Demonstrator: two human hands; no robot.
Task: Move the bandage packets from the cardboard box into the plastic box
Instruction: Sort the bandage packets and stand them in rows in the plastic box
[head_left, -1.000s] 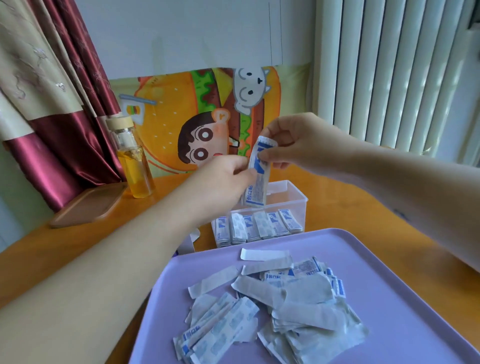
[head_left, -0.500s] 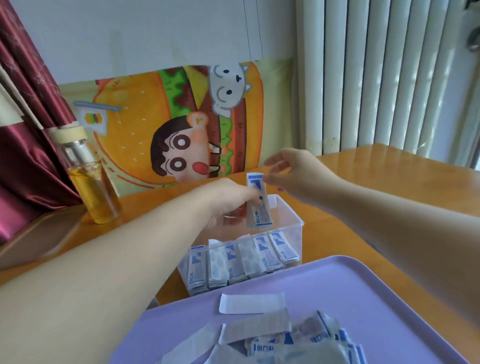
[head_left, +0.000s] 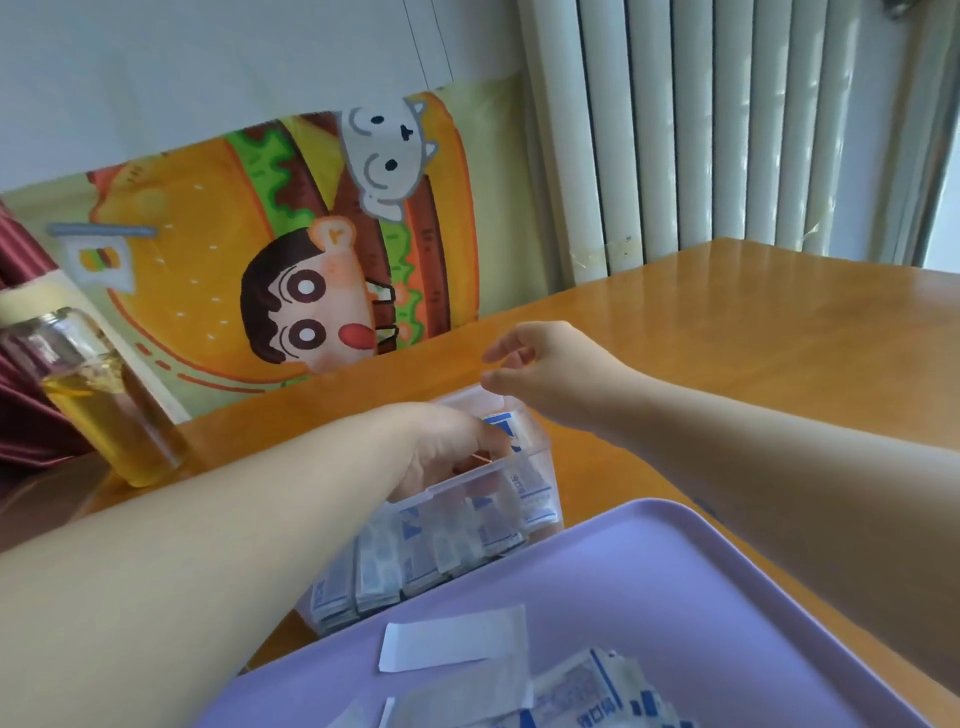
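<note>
- Wooden counter (head_left: 753, 332), glossy orange-brown, is set against a pale wall. A cartoon poster (head_left: 208, 249) of a burger and a wide-eyed figure is propped at its far edge.
- White vertical blinds (head_left: 727, 130) are hung to the right of the poster, and a maroon curtain (head_left: 26, 426) is seen at the far left.
- One glass bottle (head_left: 109, 410) of amber liquid is stood upright on the counter at the left, well apart from the other items.
- One clear plastic box (head_left: 462, 482) is placed on the counter, just beyond the far rim of the tray.
- One row of bandage packets (head_left: 441, 551), white with blue print, is stood on edge along the near wall of the plastic box. The count cannot be told through the blurred wall.
- One further bandage packet (head_left: 503, 423) is held upright at the right end of the plastic box, its top near the rim.
- One left hand (head_left: 441, 441) is placed inside the plastic box from the left, with its fingers curled and pinching the bandage packet. The grasp is partly hidden by the box wall.
- One right hand (head_left: 550, 374) is held in the air above the far right corner of the plastic box, with fingers loosely bent and nothing grasped.
- One lavender tray (head_left: 701, 597) is laid in the foreground.
- On the tray, one plain white strip (head_left: 452, 642) is laid flat. One pile (head_left: 587, 696) of loose wrappers and blue-printed packets is cut off by the bottom edge.
</note>
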